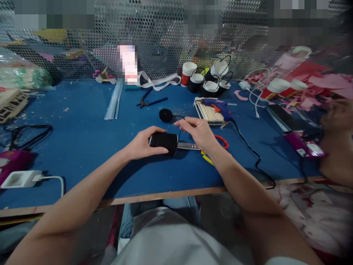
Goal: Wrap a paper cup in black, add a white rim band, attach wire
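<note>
My left hand [146, 142] is wrapped round a paper cup [164, 142] that lies on its side and is covered in black cord. In my right hand [198, 129], thumb and fingers pinch the black cord [180, 135] near the cup's right end. That cord runs back to a small black ball of cord [166, 115] on the blue table. Beneath my right hand lies a pair of scissors [188, 146] with red and yellow handles, its blades pointing at the cup. A blue glue gun [216, 105] rests on a wooden-stick stand [208, 112] just beyond.
Pliers [149, 102], clear glue sticks [114, 101] and white ribbon [160, 84] lie farther back. Several black-wrapped cups [211, 88] stand by the mesh screen [162, 36]. A phone [284, 117] and pink scraps [320, 86] lie right, beside another person's arm [338, 147]. A white charger [22, 179] sits left.
</note>
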`<state>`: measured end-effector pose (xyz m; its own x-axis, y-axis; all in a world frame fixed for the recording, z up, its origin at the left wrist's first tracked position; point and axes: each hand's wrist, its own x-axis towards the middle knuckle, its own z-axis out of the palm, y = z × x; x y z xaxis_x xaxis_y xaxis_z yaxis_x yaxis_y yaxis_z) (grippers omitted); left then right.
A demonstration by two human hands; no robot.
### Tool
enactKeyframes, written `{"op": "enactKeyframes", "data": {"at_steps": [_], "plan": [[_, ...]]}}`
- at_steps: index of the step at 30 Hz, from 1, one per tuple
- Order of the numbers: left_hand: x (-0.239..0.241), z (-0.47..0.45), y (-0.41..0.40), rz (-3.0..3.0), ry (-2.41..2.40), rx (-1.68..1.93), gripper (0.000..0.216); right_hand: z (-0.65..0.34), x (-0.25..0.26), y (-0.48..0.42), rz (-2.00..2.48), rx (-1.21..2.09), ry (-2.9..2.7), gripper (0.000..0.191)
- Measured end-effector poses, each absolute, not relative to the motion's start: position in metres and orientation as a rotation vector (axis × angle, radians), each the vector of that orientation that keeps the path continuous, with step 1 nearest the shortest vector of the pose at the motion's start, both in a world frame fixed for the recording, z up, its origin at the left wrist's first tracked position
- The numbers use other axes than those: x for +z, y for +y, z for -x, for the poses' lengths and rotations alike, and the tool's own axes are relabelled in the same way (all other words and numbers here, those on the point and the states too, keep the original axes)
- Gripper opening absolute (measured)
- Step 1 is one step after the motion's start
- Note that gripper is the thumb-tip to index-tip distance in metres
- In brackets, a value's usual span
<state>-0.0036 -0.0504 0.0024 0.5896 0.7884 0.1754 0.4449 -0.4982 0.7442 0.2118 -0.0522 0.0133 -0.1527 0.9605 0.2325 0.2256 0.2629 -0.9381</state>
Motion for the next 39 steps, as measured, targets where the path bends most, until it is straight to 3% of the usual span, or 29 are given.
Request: {"op": "enactKeyframes", "data": {"at_steps": [39], "plan": [[0.0008, 0.0018, -0.051, -2.339, 0.658, 0.934, 0.06, -0.208, 0.0034, -0.0527, 1.176, 1.089, -1.614, 0.029]]}}
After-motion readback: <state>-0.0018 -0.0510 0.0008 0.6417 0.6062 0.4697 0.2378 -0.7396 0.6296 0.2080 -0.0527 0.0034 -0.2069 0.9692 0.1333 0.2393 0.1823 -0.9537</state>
